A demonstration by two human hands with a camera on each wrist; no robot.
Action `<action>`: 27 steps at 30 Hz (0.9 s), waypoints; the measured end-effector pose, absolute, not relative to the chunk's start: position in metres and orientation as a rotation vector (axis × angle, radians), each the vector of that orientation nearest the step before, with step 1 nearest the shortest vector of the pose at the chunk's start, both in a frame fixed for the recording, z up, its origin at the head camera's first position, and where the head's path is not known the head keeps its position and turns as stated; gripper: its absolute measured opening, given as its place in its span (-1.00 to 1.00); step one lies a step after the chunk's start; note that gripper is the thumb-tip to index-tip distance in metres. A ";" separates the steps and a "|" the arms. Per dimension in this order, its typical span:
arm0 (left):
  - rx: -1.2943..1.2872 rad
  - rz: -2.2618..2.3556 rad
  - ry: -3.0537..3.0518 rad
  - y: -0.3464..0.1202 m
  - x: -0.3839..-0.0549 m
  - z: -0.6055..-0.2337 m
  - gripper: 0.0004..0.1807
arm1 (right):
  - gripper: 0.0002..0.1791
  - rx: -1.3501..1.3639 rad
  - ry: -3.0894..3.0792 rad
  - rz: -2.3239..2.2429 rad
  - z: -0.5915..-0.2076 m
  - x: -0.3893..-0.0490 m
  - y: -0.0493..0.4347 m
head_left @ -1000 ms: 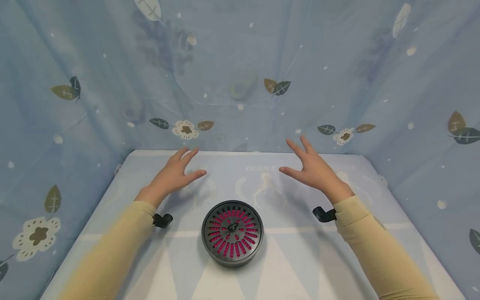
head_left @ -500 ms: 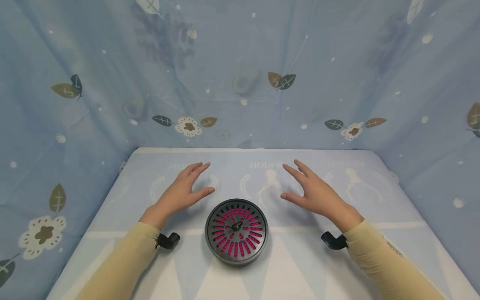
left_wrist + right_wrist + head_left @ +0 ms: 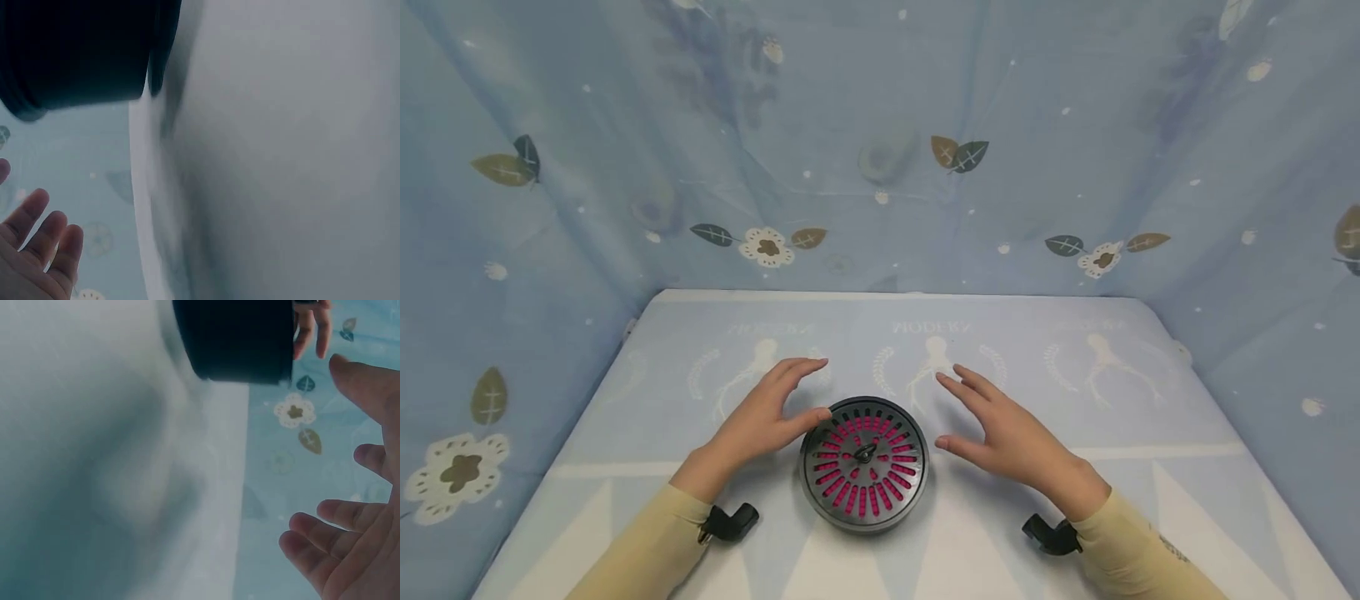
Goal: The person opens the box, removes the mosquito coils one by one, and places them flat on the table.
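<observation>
A round dark-grey container [image 3: 865, 477] stands upright on the table, its slotted lid showing bright pink through the openings and a small dark knob [image 3: 866, 453] at the centre. My left hand [image 3: 765, 427] is just left of it, fingers extended, the thumb tip overlapping the rim in the head view; whether it touches I cannot tell. My right hand [image 3: 1011, 437] hovers to the right, fingers spread and apart from the container. Both wrist views show the container's dark side wall [image 3: 81, 53] in part. Left-hand fingers [image 3: 305, 334] appear behind the container in the right wrist view.
The table [image 3: 1150, 533] has a pale blue and white patterned cover. Blue printed curtains [image 3: 880, 108] enclose it at the back and both sides. A black wrist camera [image 3: 730, 523] sits on the left wrist, another black camera [image 3: 1051, 535] on the right.
Both hands have come down and nearer to the person, closing in on the container from either side. Their fingers stay extended. The container stands where it was; the head view shifts slightly.
</observation>
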State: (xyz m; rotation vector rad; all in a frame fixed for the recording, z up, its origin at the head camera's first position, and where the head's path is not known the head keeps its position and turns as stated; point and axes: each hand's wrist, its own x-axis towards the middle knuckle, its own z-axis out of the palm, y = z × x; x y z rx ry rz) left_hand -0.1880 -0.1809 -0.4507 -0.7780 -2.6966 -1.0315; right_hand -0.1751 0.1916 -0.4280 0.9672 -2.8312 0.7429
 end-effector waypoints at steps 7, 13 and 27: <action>-0.832 -1.115 -2.662 -0.174 -0.169 -0.454 -0.25 | -0.06 0.997 -2.807 0.843 -0.445 -0.156 0.186; -0.873 -1.123 -2.672 -0.165 -0.157 -0.458 -0.23 | -0.04 0.994 -2.785 0.929 -0.459 -0.140 0.182; -0.923 -1.158 -2.645 -0.143 -0.143 -0.462 -0.42 | 0.08 0.867 -2.699 1.416 -0.483 -0.117 0.166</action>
